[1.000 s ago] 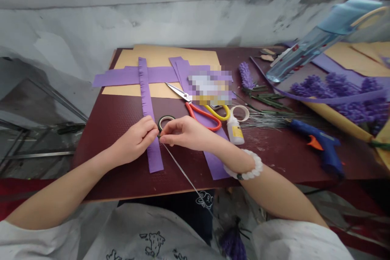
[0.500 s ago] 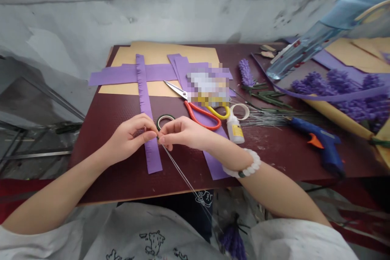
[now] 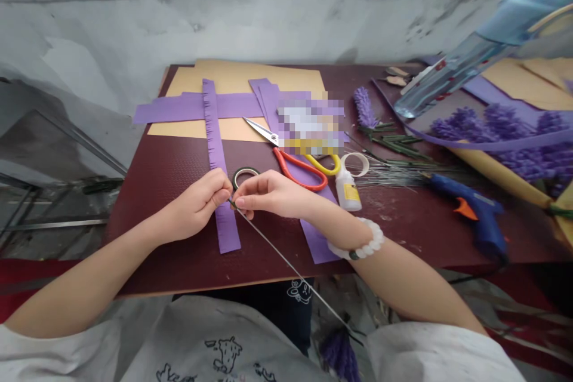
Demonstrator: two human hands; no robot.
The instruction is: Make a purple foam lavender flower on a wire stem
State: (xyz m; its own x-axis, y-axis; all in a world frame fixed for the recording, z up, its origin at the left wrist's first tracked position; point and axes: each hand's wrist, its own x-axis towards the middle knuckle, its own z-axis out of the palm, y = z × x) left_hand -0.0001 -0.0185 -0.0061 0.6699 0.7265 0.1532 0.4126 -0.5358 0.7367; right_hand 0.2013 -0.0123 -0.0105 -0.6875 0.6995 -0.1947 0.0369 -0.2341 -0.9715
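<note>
My left hand point(image 3: 194, 206) and my right hand point(image 3: 268, 194) meet above the dark red table, their fingertips pinching the top of a thin wire stem point(image 3: 286, 262). The wire slants down past the table edge to a purple paper lavender head point(image 3: 340, 358) by my lap. A roll of dark green floral tape point(image 3: 245, 178) lies just beyond my fingers. Under my left hand runs a fringed purple paper strip point(image 3: 219, 179). A white beaded bracelet point(image 3: 358, 242) circles my right wrist.
Red-handled scissors point(image 3: 295, 170), a glue bottle point(image 3: 348, 191) and a wire bundle point(image 3: 394, 174) lie right of my hands. Further right are a blue glue gun point(image 3: 474, 215), paper lavender sprigs point(image 3: 505, 125) and a clear plastic bottle point(image 3: 452, 71). Kraft paper point(image 3: 233, 74) lies at the back.
The wire stem, blurred before, now shows as one sharp line reaching further to the lower right. My fingers stay together on its top end.
</note>
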